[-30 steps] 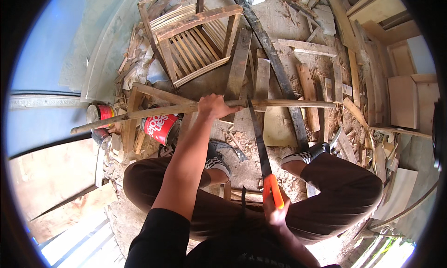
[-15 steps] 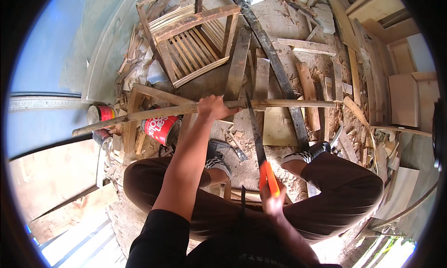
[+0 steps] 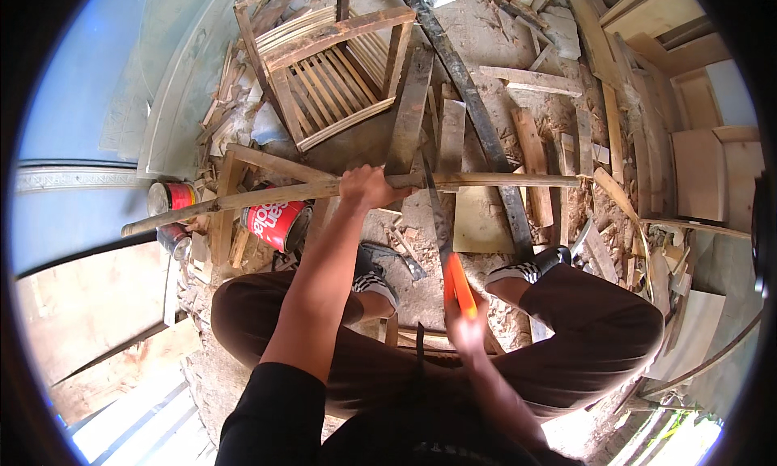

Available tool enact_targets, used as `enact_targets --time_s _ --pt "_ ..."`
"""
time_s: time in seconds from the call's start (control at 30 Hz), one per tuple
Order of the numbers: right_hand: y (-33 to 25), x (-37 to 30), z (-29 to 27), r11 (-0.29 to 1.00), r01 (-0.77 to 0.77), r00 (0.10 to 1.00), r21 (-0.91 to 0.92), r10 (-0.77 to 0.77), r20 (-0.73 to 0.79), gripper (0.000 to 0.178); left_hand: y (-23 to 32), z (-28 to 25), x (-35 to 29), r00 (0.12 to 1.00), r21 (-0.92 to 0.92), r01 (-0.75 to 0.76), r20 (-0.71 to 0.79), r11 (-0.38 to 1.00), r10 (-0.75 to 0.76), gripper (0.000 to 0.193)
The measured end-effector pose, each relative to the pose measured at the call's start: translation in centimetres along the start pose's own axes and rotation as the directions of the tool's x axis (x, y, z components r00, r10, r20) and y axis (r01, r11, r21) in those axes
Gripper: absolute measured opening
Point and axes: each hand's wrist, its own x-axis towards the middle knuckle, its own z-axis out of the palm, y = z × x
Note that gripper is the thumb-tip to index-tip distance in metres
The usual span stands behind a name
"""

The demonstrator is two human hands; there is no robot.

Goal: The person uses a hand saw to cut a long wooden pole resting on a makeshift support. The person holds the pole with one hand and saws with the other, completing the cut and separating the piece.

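A long, thin wooden pole [image 3: 267,196] lies crosswise in front of me, a little lower at its left end. My left hand [image 3: 369,186] is closed around it near the middle. Close to the right of those fingers, the dark blade of a handsaw [image 3: 441,223] crosses the pole, its tip reaching past the far side. My right hand [image 3: 468,328] is wrapped around the saw's orange handle, low between my knees. The view does not show how deep the blade sits in the wood. Under the pole stand dark boards [image 3: 411,114] that run away from me.
A slatted wooden frame [image 3: 332,49] stands at the far left. Red paint cans [image 3: 275,226] sit left of my left arm. A long dark beam [image 3: 469,90] slants across the floor, with offcuts and shavings around it. Wooden panels [image 3: 702,175] lean at the right.
My right hand has pushed the saw forward, its handle now nearer the pole. My left hand keeps its grip, and the pole stays almost in place.
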Motion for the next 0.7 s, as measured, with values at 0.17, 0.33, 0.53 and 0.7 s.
enact_targets --time_s 0.17,0.33,0.53,0.7 --pt "-3.2 6.1 0.5 0.977 -0.212 0.974 0.038 0.208 0.089 0.034 -0.6 -0.5 -0.1 0.994 0.017 0.031 0.105 0.999 -0.033 0.102" --pt "-3.5 0.3 -4.4 0.974 -0.225 0.965 0.024 0.219 0.146 0.061 -0.6 0.1 0.0 0.998 0.014 0.018 0.063 1.0 -0.019 0.104" --pt "-1.4 -1.1 -4.5 0.996 -0.073 0.988 -0.052 0.08 0.135 0.053 -1.0 1.1 0.3 1.0 -0.006 -0.008 -0.02 1.0 0.008 0.108" --pt "-1.3 -0.8 -3.8 0.999 -0.034 0.988 -0.013 0.035 0.147 0.052 -1.2 1.2 0.4 1.0 -0.007 -0.017 -0.018 1.0 0.017 0.111"
